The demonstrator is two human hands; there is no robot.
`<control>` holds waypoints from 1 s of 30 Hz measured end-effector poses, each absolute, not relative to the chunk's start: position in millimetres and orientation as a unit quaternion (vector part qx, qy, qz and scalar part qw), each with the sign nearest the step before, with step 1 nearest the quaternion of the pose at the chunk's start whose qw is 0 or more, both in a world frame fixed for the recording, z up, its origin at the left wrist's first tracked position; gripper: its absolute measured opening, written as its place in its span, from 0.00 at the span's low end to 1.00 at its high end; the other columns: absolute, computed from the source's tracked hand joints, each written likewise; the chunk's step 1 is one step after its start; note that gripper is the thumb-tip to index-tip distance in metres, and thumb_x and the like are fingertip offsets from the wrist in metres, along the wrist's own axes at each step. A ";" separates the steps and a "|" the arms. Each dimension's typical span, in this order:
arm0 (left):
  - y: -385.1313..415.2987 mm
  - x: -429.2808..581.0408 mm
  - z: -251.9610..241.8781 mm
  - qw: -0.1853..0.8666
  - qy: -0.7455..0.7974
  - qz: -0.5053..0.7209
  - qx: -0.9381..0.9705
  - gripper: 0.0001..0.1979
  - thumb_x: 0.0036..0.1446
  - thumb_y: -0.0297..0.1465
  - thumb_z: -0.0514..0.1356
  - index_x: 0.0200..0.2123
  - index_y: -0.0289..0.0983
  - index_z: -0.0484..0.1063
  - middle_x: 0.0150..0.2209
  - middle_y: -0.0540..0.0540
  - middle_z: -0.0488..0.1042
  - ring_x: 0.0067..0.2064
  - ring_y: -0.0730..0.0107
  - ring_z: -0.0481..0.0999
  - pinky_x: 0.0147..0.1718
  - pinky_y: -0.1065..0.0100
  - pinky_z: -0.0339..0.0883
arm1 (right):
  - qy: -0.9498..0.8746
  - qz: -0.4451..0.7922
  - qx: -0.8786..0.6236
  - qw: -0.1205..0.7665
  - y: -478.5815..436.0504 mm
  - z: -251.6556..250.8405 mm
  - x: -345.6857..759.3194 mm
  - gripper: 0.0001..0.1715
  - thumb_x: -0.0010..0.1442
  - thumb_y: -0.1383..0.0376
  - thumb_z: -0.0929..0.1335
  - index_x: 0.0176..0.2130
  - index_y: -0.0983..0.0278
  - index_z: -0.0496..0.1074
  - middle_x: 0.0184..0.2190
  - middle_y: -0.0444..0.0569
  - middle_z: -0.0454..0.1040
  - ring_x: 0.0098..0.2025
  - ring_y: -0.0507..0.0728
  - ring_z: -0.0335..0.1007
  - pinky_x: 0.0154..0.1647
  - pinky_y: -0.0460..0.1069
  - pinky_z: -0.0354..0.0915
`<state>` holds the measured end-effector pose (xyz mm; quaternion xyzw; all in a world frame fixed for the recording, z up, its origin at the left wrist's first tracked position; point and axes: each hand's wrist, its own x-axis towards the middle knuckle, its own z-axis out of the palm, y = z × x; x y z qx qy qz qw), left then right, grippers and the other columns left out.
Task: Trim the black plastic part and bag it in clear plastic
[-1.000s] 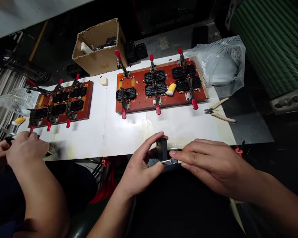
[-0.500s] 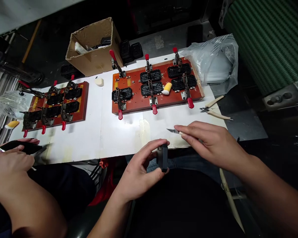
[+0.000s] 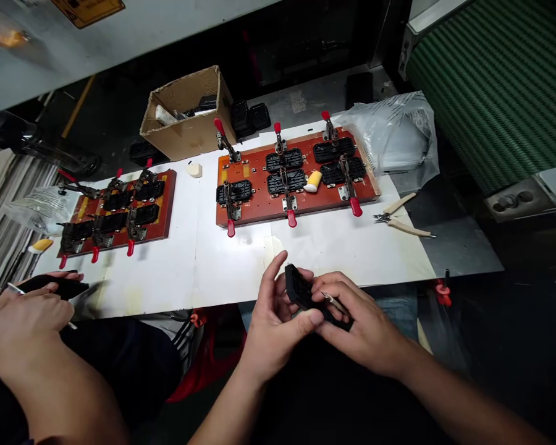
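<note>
My left hand (image 3: 275, 324) is closed round a black plastic part (image 3: 297, 287), held tilted above my lap at the table's front edge. One of its fingers points up, off the part. My right hand (image 3: 359, 321) has come up against the part's right side, with a small craft knife (image 3: 334, 303) gripped among the fingers. The knife's blade is hard to make out against the dark part. Beyond my hands lies a red-brown clamping fixture (image 3: 259, 213), with several black parts under its red-handled toggle clamps.
Cutting pliers (image 3: 401, 216) lie open at the right of the white-covered table (image 3: 222, 266). A yellow-and-white piece (image 3: 313, 182) rests on the fixture. Behind stand a cardboard box (image 3: 185, 139) and a plastic bag (image 3: 398, 142). At left, a co-worker's hands (image 3: 30, 312) are beside a second fixture (image 3: 164, 216).
My right hand has moved left and down with the knife to meet the black part. My left hand has turned the part so its ribbed side shows. The view has tipped upward slightly.
</note>
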<state>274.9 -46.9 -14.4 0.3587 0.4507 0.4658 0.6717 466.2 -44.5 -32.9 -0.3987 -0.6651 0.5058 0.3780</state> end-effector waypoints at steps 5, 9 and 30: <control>-46.4 267.8 -9.0 0.675 0.441 0.488 0.333 0.26 0.66 0.39 0.67 0.64 0.44 0.69 0.56 0.38 0.81 0.56 0.56 0.81 0.58 0.54 0.71 | -0.649 0.424 -0.453 0.441 -51.7 -44.4 469.0 0.12 0.70 0.69 0.68 0.51 0.58 0.74 0.46 0.51 0.76 0.39 0.55 0.75 0.32 0.48 0.71; -42.1 262.1 -0.6 0.712 0.434 0.476 0.279 0.09 0.68 0.35 0.64 0.43 0.37 0.82 0.52 0.35 0.84 0.57 0.50 0.82 0.59 0.50 0.70 | -0.667 0.429 -0.439 0.423 -51.8 -45.6 480.3 0.11 0.70 0.68 0.68 0.51 0.58 0.75 0.44 0.51 0.76 0.42 0.58 0.77 0.34 0.49 0.73; -28.1 249.4 1.1 0.267 0.374 0.142 0.877 0.36 0.68 0.32 0.62 0.75 0.45 0.54 0.69 0.38 0.69 0.72 0.46 0.64 0.71 0.41 0.57 | -0.546 0.635 -0.487 0.248 -10.9 -18.8 484.7 0.17 0.70 0.53 0.69 0.42 0.64 0.79 0.37 0.47 0.80 0.41 0.58 0.76 0.42 0.50 0.72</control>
